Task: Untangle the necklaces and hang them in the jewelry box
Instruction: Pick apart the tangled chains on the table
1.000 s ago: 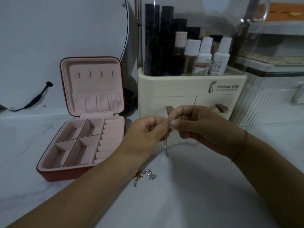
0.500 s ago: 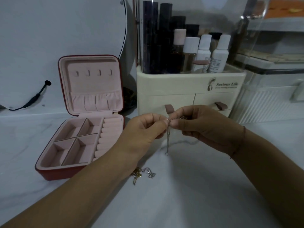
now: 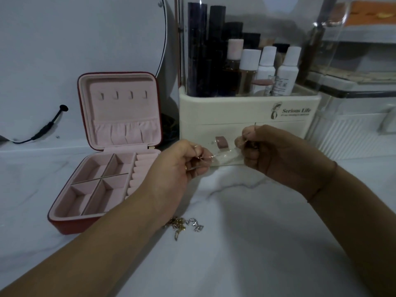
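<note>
**A thin chain held between two hands**

A white marbled tabletop point(image 3: 235, 264) fills the near scene. At the far side stands a cream cosmetics organizer point(image 3: 235, 123) holding bottles. Left of it the red jewelry box point(image 3: 122, 112) lies open, with its pink lid upright and a row of four hooks point(image 3: 123, 95) bare.

In front of the organizer, the left hand point(image 3: 171, 174) and right hand point(image 3: 276, 155) are raised above the table, a little apart. Each has its fingers curled in, pinching one end of a necklace point(image 3: 225, 156). This fine chain is blurred, and it runs between the hands just below the organizer's brown drawer pull point(image 3: 221, 142).

A small tangle of gold and silver chains point(image 3: 184, 226) lies on the table beside the left forearm, right of the box.
</note>
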### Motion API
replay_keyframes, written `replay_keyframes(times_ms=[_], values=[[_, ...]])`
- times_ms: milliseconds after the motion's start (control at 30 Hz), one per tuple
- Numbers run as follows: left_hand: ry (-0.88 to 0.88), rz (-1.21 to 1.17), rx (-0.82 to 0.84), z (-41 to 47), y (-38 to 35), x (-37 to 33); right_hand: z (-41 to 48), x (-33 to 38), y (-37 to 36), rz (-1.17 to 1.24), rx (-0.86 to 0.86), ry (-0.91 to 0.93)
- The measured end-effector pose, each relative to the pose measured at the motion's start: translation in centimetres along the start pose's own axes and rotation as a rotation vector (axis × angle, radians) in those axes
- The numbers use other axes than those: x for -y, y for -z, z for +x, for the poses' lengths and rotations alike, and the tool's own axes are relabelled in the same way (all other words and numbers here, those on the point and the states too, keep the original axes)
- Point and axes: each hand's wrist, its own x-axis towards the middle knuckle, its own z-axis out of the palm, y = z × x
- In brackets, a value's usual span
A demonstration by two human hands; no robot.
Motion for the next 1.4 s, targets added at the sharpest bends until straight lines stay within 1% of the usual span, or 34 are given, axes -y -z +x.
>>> replay_keyframes(times_ms=[67, 167, 267, 367, 467, 600, 667, 767, 933, 1000, 1100, 1233, 1334, 1400], values=[[-0.013, -0.008, -0.025, -0.1, -0.1, -0.1, -0.1, 0.0, 0.0, 0.087, -0.011, -0.002], [-0.016, -0.081, -0.038, 0.0, 0.0, -0.4, 0.0, 0.1, -0.1, 0.199, -0.01, 0.01], [-0.017, -0.09, -0.036, -0.1, 0.1, -0.6, 0.2, 0.0, 0.1, 0.236, -0.04, 0.026], [-0.016, -0.035, -0.056, -0.3, 0.0, -0.5, 0.4, -0.1, 0.2, 0.12, -0.096, 0.067], [-0.016, 0.047, -0.091, -0.2, -0.1, -0.3, 0.3, -0.2, 0.2, 0.024, -0.095, 0.098], [-0.048, 0.289, -0.119, -0.4, -0.6, 0.2, 0.1, 0.0, 0.2, 0.015, 0.019, 0.07], [-0.051, 0.342, -0.12, -0.5, -0.9, 0.5, 0.0, 0.0, 0.1, 0.043, 0.087, 0.059], [-0.08, 0.38, -0.117, -0.4, -0.6, 0.7, -0.1, -0.1, -0.2, 0.052, 0.146, 0.053], [-0.12, 0.327, 0.052, -0.8, -0.9, 0.7, -0.6, 0.0, -0.7, 0.023, 0.205, 0.072], [-0.126, 0.285, 0.08, -0.7, -0.9, 0.9, -0.8, 0.0, -0.9, 0.015, 0.205, 0.071], [-0.141, 0.248, 0.079, -0.7, -0.9, 0.9, -0.8, 0.0, -1.1, 0.017, 0.217, 0.059], [-0.165, 0.295, 0.064, -0.8, -0.9, 0.5, -0.6, -0.1, -0.7, -0.014, 0.173, 0.054], [-0.156, 0.319, 0.047, -0.8, -0.8, 0.5, -0.5, -0.3, -0.6, -0.1, 0.131, 0.021], [-0.143, 0.312, 0.042, -0.8, -0.8, 0.5, -0.5, -0.5, -0.6, -0.17, 0.136, -0.006]])
